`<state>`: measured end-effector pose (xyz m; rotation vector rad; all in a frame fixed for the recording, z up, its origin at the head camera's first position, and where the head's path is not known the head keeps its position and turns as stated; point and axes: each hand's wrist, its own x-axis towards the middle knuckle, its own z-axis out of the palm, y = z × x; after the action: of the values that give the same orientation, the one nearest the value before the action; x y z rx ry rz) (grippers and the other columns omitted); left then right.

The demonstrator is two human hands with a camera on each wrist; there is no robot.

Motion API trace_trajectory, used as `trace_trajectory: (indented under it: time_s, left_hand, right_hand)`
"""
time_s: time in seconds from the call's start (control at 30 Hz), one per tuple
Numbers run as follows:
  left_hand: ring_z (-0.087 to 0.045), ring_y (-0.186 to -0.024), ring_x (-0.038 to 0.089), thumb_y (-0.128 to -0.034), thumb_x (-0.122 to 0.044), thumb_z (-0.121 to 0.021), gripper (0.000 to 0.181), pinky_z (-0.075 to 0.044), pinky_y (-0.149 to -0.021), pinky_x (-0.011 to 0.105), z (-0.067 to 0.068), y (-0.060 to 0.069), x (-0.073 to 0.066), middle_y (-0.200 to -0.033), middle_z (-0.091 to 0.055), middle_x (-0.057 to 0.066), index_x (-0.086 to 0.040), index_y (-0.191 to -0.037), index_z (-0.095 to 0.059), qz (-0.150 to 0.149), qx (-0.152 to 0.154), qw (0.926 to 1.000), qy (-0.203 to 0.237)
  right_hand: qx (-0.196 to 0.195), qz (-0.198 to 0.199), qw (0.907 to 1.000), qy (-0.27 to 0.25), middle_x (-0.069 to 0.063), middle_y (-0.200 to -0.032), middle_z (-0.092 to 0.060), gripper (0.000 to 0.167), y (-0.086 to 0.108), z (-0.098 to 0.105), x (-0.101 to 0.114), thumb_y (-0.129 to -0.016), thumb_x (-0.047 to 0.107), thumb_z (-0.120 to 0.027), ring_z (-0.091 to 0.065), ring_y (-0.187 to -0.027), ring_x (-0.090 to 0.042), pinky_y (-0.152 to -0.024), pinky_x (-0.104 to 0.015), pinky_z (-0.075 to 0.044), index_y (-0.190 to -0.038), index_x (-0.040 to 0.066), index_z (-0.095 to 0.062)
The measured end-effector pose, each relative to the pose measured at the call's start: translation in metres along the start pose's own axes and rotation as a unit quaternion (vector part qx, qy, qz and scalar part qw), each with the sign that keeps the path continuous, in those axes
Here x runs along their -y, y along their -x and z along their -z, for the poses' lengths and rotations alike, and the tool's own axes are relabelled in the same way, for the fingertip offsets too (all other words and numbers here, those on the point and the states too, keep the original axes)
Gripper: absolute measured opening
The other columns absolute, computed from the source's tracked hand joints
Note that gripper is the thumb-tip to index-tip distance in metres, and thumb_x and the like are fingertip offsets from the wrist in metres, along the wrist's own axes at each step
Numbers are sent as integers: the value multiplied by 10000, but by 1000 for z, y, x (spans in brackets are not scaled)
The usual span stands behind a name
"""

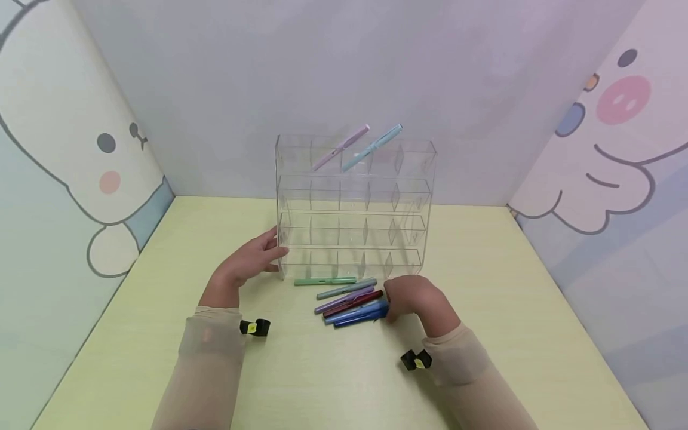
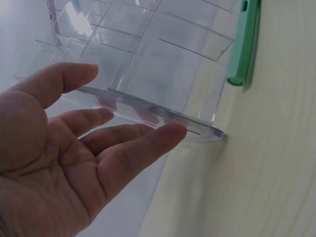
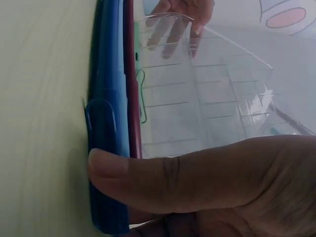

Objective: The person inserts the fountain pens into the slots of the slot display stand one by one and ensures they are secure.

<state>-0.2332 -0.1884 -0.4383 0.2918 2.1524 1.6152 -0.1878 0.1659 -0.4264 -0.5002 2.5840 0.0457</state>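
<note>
A clear acrylic pen rack (image 1: 352, 236) with tiered, divided compartments stands upright on the table. My left hand (image 1: 249, 260) is at its left side, the fairly straight fingers touching the side panel and the thumb near the front edge. Low in front of the rack, my right hand (image 1: 416, 297) pinches the capped end of a dark blue pen (image 3: 106, 128), thumb across it; the other fingertips are mostly hidden. Beside that pen lie a lighter blue pen (image 1: 344, 315), a dark red pen (image 1: 352, 303), a purple pen (image 1: 344, 300), a grey-green pen (image 1: 346, 289) and a green pen (image 1: 325, 281).
In the rack's top row, a pink-lilac pen (image 1: 341, 147) and a pale blue pen (image 1: 372, 148) lean to the right. The pale yellow table (image 1: 301, 382) meets walls with cartoon animals at the back and sides. Each sleeve carries a small black wrist device (image 1: 416, 360).
</note>
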Motion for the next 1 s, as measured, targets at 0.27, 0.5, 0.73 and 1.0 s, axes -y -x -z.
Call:
trace_trajectory:
  time_s: [0.27,0.5,0.73,1.0]
  left_hand:
    - [-457,-1358,354,-1031,-264,-509,687,-519,-980,490,0,0,-3,-1566,-357,128,-363,-1577,-103,14,-17,10000,-31]
    - [-426,-1380,356,-1033,-264,-506,691,-506,-997,497,0,2,-2,-1573,-343,131,-353,-1578,-90,34,29,10000,40]
    - [-457,-1355,367,-1038,-260,-495,678,-497,-1008,501,-1,3,-3,-1568,-352,132,-391,-1571,-99,87,59,9999,12]
    - [-438,-1370,365,-1025,-318,-522,709,-482,-1026,505,-1,4,-3,-1580,-327,131,-385,-1572,-77,104,37,9999,36]
  right_hand:
    - [89,84,9999,102,18,-759,-568,284,-4,-1,2,-713,236,-838,-486,-681,-189,-622,-362,-423,-806,156,-582]
    - [51,303,9993,-197,50,-730,-549,224,3,5,-4,-764,178,-784,-473,-662,-157,-593,-324,-387,-766,192,-560]
    - [-48,586,9945,-862,68,-700,-527,202,18,18,-11,-781,115,-742,-459,-645,-130,-581,-302,-371,-741,212,-569]
    - [-377,1162,9807,-1527,74,-709,-544,152,30,31,-14,-871,209,-709,-495,-652,-104,-599,-302,-415,-809,244,-575]
